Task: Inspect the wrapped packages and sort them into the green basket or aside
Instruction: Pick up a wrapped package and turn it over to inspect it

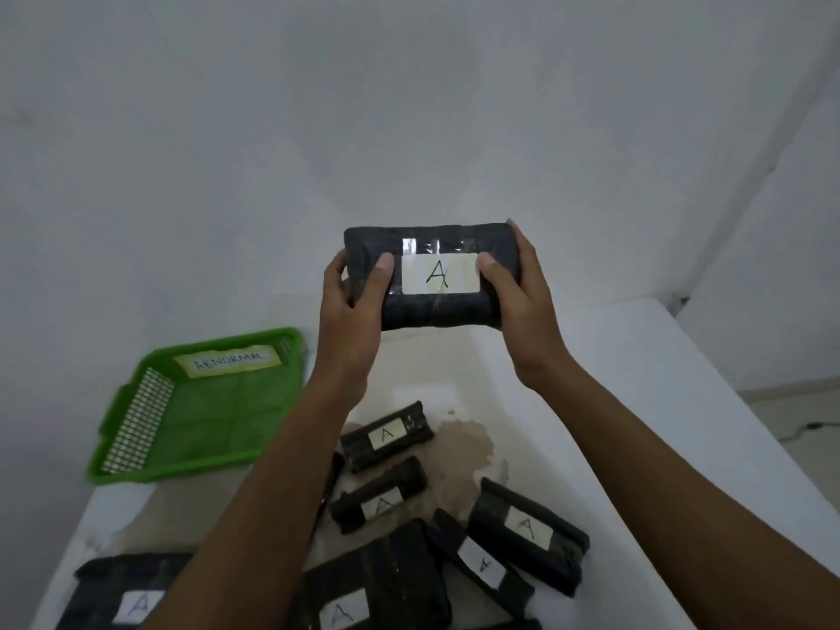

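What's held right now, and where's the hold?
A black package labelled A, gripped at its two short ends: left hand on the left end, right hand on the right.

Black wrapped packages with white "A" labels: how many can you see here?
7. One black wrapped package is held up in both hands; six lie on the white table. Arms may hide more.

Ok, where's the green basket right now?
In the head view the green basket sits on the white table at the left, beside the left hand, far-left of the black packages lying on the table; nothing shows inside it.
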`<state>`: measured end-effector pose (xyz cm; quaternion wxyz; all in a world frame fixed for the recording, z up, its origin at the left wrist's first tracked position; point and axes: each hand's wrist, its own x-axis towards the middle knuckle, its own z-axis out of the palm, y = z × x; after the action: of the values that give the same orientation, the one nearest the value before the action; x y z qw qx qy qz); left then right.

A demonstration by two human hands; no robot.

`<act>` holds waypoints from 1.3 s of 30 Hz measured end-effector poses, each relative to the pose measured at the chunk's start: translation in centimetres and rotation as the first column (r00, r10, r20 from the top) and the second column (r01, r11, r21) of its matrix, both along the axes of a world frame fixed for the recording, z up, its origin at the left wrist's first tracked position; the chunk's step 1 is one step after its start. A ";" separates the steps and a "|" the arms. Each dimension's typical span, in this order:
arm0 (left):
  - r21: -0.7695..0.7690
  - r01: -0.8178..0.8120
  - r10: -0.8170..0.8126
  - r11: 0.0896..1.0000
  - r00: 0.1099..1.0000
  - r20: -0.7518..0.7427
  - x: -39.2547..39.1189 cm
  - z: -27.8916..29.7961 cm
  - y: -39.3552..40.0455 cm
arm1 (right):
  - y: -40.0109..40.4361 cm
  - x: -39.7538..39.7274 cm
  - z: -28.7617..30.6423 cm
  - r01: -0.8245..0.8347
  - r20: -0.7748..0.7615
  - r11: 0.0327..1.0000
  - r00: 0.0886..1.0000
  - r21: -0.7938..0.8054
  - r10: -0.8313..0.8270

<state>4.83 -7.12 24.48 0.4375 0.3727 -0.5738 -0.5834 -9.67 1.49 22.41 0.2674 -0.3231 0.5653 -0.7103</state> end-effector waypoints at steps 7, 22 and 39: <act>-0.121 -0.014 0.012 0.993 1.000 -0.015 3.8 3.7 -0.1 | -0.6 3.2 3.7 -0.032 -0.111 0.994 0.994 -0.107 0.020; -0.211 -0.094 0.069 0.973 0.990 -0.120 6.2 6.5 -1.2 | -2.0 6.2 7.5 -0.015 -0.238 0.977 0.970 -0.213 -0.037; -0.321 -0.102 0.066 0.942 0.991 -0.119 5.3 6.4 -1.0 | -2.2 5.2 7.5 -0.003 -0.217 0.971 0.975 -0.237 -0.051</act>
<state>10.15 -8.15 30.86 0.5475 0.2878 -0.6220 -0.4801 -4.42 -0.69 29.88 0.1536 -0.4229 0.5071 -0.7351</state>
